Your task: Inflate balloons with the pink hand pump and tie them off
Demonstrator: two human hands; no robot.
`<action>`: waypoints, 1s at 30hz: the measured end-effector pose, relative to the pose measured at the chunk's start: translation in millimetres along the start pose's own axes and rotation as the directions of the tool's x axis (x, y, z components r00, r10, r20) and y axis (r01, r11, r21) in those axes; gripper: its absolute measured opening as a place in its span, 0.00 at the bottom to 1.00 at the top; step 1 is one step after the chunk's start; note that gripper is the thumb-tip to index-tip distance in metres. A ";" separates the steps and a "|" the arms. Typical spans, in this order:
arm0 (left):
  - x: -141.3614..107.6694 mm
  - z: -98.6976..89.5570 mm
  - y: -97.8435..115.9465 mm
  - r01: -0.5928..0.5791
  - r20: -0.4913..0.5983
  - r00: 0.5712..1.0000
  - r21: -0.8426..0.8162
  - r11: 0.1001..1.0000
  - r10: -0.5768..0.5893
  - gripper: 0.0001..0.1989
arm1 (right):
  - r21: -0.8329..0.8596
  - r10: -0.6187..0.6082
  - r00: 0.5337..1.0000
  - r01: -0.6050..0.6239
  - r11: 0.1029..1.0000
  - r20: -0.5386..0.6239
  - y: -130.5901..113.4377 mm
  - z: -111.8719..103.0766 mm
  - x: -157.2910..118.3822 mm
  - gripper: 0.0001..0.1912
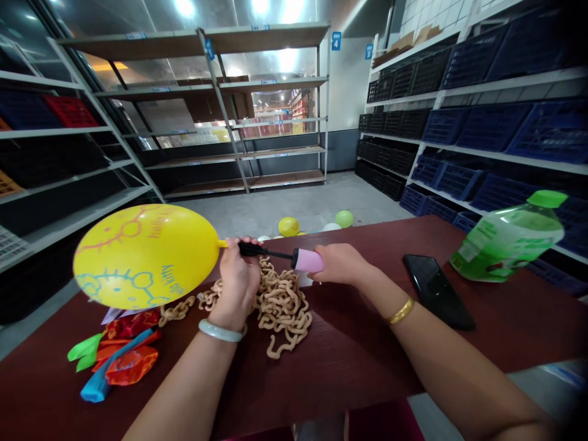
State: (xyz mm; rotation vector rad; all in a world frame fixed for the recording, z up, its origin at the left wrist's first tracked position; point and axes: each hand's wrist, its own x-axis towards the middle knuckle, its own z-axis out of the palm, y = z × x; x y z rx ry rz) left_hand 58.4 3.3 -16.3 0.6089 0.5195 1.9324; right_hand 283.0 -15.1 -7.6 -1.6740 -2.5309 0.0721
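A large yellow balloon [151, 257] with printed drawings hangs at the left, its neck fitted over the tip of a hand pump. My left hand [241, 272] wraps around the balloon's neck and the pump's black nozzle end. The pump's pink barrel [309, 261] lies in the grip of my right hand [337, 263]. Between the two hands the black rod shows, so the pump is drawn out. Beneath them a heap of beige curly snacks or twisted pieces [285, 306] rests on the dark red table [349, 349]; I cannot tell what they are.
Uninflated balloons [124, 358] in red, blue and green lie at the table's left. On the right are a black phone [436, 291] and a green-capped bottle [508, 236]. Small inflated balloons [289, 226] sit beyond the far edge. Shelves with blue crates [478, 128] line the right.
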 end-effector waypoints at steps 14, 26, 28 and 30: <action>-4.3 7.5 11.8 0.024 0.019 0.999 0.062 0.998 -0.025 0.12 | 0.099 0.013 1.000 -0.011 0.995 -0.013 -10.2 0.3 -0.5 0.26; 26.3 -11.2 32.2 -0.088 -0.108 0.990 0.017 0.996 0.089 0.14 | 0.062 0.007 0.999 -0.010 0.998 0.051 4.4 -5.2 0.7 0.25; 15.8 -7.5 17.6 -0.057 -0.075 0.996 0.009 0.998 0.057 0.13 | 0.059 0.004 0.999 -0.006 0.998 0.038 2.2 -4.1 0.3 0.24; 2.7 -3.0 1.4 -0.012 -0.034 0.999 0.001 1.000 0.012 0.12 | 0.066 -0.010 1.000 0.009 0.998 0.016 0.1 -2.3 0.4 0.24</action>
